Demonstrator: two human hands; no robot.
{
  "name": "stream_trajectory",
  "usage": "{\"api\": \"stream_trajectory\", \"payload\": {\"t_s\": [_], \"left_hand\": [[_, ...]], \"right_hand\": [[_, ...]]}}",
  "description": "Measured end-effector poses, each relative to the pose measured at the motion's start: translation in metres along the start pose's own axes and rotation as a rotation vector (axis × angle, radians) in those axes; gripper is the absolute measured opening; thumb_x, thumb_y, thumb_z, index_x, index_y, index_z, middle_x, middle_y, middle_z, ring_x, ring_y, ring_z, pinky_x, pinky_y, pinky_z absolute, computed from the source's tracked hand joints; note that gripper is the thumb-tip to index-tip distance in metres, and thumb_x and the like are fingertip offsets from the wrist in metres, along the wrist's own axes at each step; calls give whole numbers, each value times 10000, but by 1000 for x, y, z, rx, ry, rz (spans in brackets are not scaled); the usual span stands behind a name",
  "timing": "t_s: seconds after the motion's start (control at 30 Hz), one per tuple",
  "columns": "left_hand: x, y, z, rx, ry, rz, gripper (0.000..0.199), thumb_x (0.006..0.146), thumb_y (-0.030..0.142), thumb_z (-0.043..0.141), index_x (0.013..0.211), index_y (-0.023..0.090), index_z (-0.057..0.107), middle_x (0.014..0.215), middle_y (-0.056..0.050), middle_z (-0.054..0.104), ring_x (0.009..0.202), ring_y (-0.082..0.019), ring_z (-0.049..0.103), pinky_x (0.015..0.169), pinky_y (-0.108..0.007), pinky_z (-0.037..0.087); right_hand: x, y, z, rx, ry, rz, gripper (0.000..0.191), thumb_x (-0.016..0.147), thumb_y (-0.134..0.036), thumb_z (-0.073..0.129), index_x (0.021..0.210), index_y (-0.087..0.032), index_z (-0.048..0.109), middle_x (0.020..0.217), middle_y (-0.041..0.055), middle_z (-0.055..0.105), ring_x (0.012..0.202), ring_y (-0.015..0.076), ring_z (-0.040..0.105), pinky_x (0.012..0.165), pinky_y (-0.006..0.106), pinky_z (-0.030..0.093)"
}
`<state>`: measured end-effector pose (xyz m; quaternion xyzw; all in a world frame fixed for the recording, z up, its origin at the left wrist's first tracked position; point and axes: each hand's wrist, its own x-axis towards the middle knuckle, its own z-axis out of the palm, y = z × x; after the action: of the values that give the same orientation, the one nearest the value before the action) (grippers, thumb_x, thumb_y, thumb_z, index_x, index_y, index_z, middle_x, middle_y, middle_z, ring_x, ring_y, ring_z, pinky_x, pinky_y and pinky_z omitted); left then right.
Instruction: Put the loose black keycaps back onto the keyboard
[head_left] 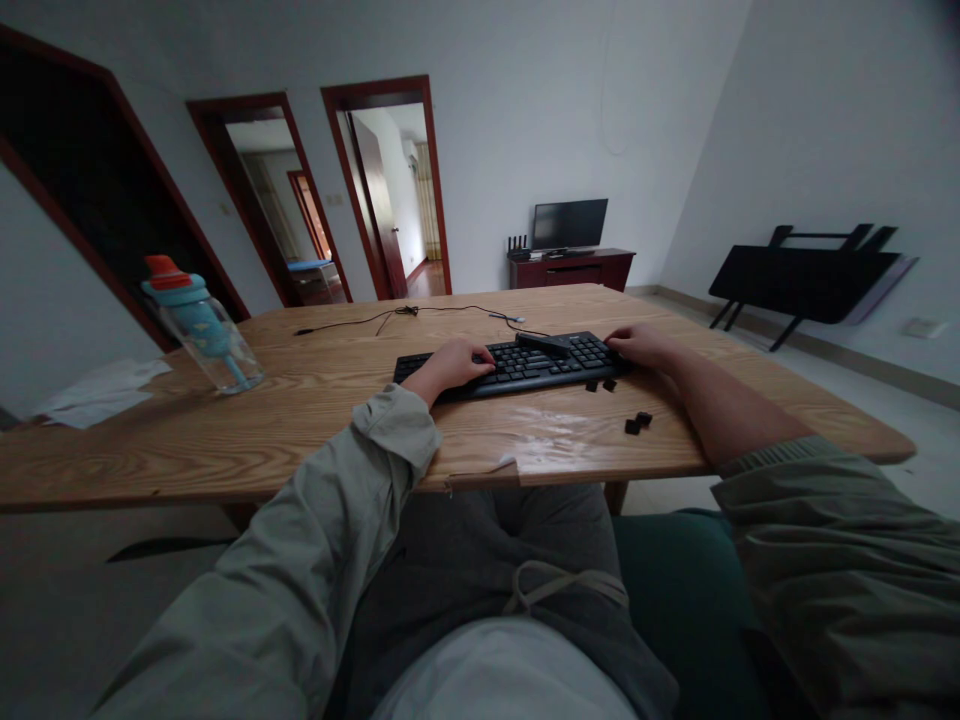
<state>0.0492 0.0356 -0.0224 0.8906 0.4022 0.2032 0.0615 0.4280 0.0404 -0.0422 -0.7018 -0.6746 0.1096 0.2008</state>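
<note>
- Head view: blk kbd (517,366) lies on wood table (337,440), right of mid, btwn near & far edges, long side roughly along near edge.
- L hand (459,366): on kbd's left part, fingers bent over keys, thumb side twd mid of kbd; can't say if anything's btwn the fingers.
- R hand (637,345): at kbd's right end, fingertips at the keys there; gap looks narrow, but can't make out whether it's gripping sth.
- Dark bar (543,345): lies slanted on top of kbd, right of its mid, btwn the 2 hands.
- Small dark pcs (632,427), prob. keycaps: 2 just beside kbd's near side, right end; 2 more touching/overlapping, closer to table's near edge.
- Thin blk cable (406,311): strung out nr far edge, bundled partway, white bit nr kbd.
- Clear bottle (214,335) w/ red/blue top: upright nr table's left edge.
- White paper (109,390): at left edge, beyond bottle.
- Bkgd: TV (570,224) on dark red cabinet (611,268), past far edge.
</note>
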Motion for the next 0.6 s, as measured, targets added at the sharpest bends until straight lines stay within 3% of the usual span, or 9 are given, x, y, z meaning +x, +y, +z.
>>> {"api": "stream_trajectory", "payload": {"t_s": [0.3,0.6], "left_hand": [[2,-6,2,-63,21,-28,257,814,307,634,947,138,776,929,-60,749,836,-175,662,847,-288,503],[3,0,0,-17,-1,0,252,779,263,620,958,169,772,918,-41,749,827,-178,662,804,-280,504]], "right_hand": [[1,0,0,13,-18,8,289,896,-279,519,1018,-135,738,1034,107,731,885,221,653,768,287,470],[1,-1,-1,-3,-17,5,266,883,-283,533,990,-152,738,1025,100,736,883,224,657,741,292,473]]}}
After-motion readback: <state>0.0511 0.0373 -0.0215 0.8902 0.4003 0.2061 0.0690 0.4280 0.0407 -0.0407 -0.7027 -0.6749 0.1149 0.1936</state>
